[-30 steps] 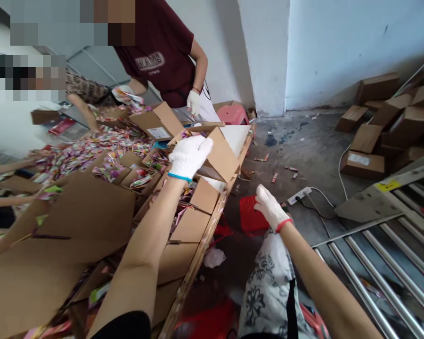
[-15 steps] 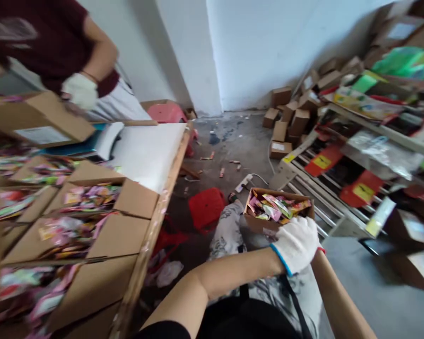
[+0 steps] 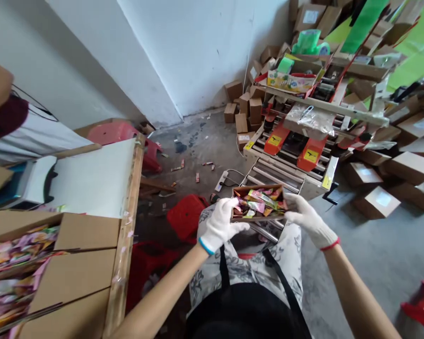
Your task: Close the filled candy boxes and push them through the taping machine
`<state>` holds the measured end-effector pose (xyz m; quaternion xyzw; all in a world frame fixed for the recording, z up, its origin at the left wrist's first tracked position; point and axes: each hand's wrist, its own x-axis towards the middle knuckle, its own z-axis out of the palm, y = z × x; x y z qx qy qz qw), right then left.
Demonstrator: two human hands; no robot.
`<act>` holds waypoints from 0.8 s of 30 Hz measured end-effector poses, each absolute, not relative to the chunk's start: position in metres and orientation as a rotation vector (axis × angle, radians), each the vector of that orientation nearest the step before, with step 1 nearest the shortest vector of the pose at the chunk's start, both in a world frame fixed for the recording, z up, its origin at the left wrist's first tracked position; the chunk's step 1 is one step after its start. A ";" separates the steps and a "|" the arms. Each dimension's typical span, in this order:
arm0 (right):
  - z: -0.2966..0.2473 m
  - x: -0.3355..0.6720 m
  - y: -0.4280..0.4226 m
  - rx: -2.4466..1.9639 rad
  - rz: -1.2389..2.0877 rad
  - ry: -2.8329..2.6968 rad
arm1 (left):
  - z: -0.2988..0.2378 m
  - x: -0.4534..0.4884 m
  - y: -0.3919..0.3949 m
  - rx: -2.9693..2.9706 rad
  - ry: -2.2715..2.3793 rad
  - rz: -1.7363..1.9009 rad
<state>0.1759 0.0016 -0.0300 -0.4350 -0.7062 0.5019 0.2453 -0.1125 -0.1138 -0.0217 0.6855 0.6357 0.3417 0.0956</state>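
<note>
A small open cardboard box [image 3: 257,218], full of colourful wrapped snack packets [image 3: 259,201], is level in front of my lap, over the near end of the roller conveyor [image 3: 266,178]. My left hand [image 3: 222,224], in a white glove with a blue cuff, grips the box's left end, thumb along the near side. At the right end my right hand [image 3: 309,217], gloved in white with a red cuff, holds the box with its fingers against the outside. Whether the box also touches the rollers, I cannot tell.
A taping machine [image 3: 297,141] with orange guides stands over the conveyor. Closed cartons [image 3: 376,202] lie to the right. At left, a wood-edged table [image 3: 88,176] bears open boxes [image 3: 74,278] of packets. A red stool [image 3: 187,214] and a power strip [image 3: 221,180] are on the floor.
My view has swung right. My left hand has gone from the box's right end to its left end, and the box now lies in line with the rollers.
</note>
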 end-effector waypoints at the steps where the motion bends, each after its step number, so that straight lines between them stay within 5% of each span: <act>1: -0.025 0.169 0.000 -1.204 1.278 -2.097 | -0.027 -0.121 -0.109 2.050 1.791 0.933; 8: -0.007 0.122 0.032 -1.366 0.771 -2.858 | -0.035 -0.115 -0.057 1.995 1.387 0.667; 12: 0.002 0.111 0.041 -1.643 0.781 -2.816 | -0.051 -0.103 -0.051 1.594 1.625 0.838; 18: 0.007 0.083 0.008 -1.713 0.105 -2.599 | -0.081 -0.087 -0.054 0.957 2.023 1.224; 24: -0.020 0.042 0.034 -1.637 0.333 -2.853 | -0.087 -0.105 -0.024 1.147 1.848 1.118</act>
